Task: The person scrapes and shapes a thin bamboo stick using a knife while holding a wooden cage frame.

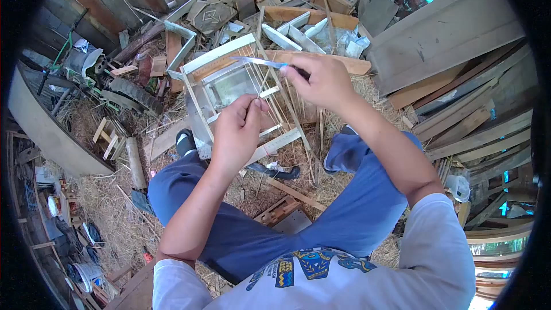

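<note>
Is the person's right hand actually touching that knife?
Touching. The head view shows the right hand gripping the knife by its handle, the blade jutting out beyond the grip.

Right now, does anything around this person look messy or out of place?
Yes, the clutter stands out: beyond the wooden frame, scrap boards lie jumbled at different angles, and loose straw is strewn about. The knife isn't misplaced; the right hand grips it.

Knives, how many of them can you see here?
1: the knife in the right hand, seen against the wooden frame. Others may be hidden among the scrap wood.
</note>
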`<state>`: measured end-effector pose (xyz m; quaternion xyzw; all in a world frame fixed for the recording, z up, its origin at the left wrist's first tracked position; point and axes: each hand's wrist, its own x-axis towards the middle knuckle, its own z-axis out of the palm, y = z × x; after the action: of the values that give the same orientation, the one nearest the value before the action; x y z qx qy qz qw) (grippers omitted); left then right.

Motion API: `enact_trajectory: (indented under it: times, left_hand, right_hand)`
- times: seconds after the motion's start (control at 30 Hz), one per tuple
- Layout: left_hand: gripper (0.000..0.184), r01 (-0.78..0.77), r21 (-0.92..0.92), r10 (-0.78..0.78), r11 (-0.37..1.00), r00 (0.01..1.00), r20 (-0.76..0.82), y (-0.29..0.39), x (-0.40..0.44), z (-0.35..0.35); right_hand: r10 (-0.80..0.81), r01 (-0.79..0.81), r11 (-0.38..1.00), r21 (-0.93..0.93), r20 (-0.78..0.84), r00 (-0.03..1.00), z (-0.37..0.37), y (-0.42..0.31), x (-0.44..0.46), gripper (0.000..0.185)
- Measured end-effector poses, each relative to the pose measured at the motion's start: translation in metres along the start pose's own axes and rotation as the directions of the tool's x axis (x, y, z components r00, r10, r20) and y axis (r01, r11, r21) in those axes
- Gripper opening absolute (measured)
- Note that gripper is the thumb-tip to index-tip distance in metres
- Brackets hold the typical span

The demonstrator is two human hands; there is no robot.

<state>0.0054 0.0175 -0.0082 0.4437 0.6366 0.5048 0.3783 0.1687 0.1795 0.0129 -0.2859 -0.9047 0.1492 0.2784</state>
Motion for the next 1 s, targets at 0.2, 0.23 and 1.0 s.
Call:
enact_trajectory:
  times: [0.2, 0.23, 1.0]
  left_hand:
    - [0.025, 0.000, 0.045, 0.000, 0.999, 1.000, -0.013, -0.002, 0.002, 0.002]
    - [0.025, 0.003, 0.046, -0.002, 0.999, 1.000, -0.008, -0.003, 0.001, 0.002]
    - [0.024, 0.020, -0.043, -0.020, 0.999, 1.000, 0.014, 0.002, -0.005, 0.002]
  right_hand:
    - [-0.084, 0.084, 0.996, -0.005, 0.000, 0.996, 0.008, 0.000, -0.004, 0.031]
    - [-0.057, 0.056, 0.998, -0.014, -0.025, 0.998, 0.007, 0.004, 0.000, 0.031]
    - [-0.079, 0.079, 0.997, -0.001, 0.058, 0.995, 0.008, -0.005, -0.009, 0.028]
